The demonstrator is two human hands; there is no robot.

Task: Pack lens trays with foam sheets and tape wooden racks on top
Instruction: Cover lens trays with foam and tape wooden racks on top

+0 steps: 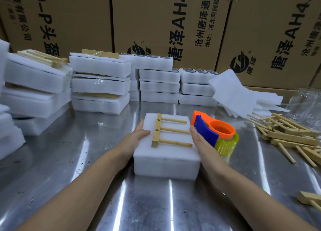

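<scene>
Foam tray (166, 159) carries one wooden rack (156, 131) with three pegs (175, 130); left hand (137, 135) presses its edge with straight fingers, right hand (199, 140) grips one tape dispenser (205, 131)

Both bare forearms reach forward, converging. The left hand (139, 135) lies open, fingers fairly straight. The right hand (199, 141) stands on edge, its mostly hidden fingers seemingly curled round a dispenser (208, 131).
</scene>
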